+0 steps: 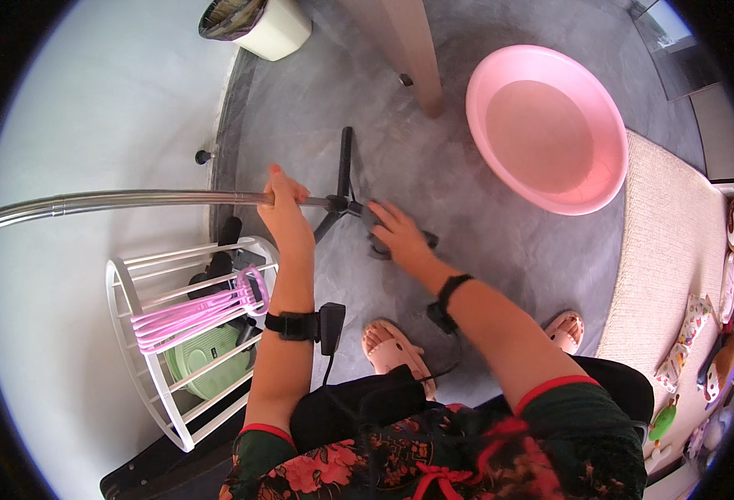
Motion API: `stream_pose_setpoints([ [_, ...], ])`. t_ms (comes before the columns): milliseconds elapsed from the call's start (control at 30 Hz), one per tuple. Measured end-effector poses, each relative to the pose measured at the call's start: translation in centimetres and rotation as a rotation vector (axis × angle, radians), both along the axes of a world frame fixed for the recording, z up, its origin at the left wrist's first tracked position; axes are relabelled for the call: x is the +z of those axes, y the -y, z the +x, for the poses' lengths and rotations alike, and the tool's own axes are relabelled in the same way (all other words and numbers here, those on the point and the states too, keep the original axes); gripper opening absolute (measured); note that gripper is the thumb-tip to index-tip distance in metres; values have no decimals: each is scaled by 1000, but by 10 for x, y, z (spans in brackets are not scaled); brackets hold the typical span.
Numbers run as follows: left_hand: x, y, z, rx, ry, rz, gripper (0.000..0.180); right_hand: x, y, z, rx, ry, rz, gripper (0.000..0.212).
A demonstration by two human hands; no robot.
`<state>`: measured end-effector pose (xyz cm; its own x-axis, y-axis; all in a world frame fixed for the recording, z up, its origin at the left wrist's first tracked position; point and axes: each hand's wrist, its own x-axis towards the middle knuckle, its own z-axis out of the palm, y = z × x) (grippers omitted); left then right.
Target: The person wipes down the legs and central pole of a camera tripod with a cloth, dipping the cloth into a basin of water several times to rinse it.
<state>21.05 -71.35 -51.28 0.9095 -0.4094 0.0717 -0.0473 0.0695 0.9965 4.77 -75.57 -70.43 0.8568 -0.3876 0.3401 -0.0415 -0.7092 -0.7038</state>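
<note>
My left grip [288, 214] is wrapped round a long, silver metal pole [150, 197], just short of the black hub [338, 203] where the slim black legs [345, 158] fan out over the smooth grey floor [483, 267]. The pole runs off to my left, across the pale wall; from up here I cannot tell how upright it stands. My right grip [402, 239] is spread, fingers stretched low beside the hub, over another dark part of the base. Whether my fingertips touch it, I cannot tell.

Near my left forearm is a white rack with rounded ends and bars [167, 400], with pinkish-purple hangers [192, 318] lying across it. A round, pink basin [477, 125] sits well apart on my right.

The step in hand looks to me like steadying the pole while seeing to its legs. The next move, I judge, calls for the left to stay firm and the right to settle on one leg before applying any force. A jerk down low could swing the far end, so I would go gently.
</note>
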Motion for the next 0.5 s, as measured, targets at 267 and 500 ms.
stream_pose_setpoints([
  [267,-35,-11,7,-44,111,138,35,-15,8,-51,-14,-70,13,33],
  [500,-76,-27,15,-181,22,480,22,32,-14,37,-87,26,0,33],
])
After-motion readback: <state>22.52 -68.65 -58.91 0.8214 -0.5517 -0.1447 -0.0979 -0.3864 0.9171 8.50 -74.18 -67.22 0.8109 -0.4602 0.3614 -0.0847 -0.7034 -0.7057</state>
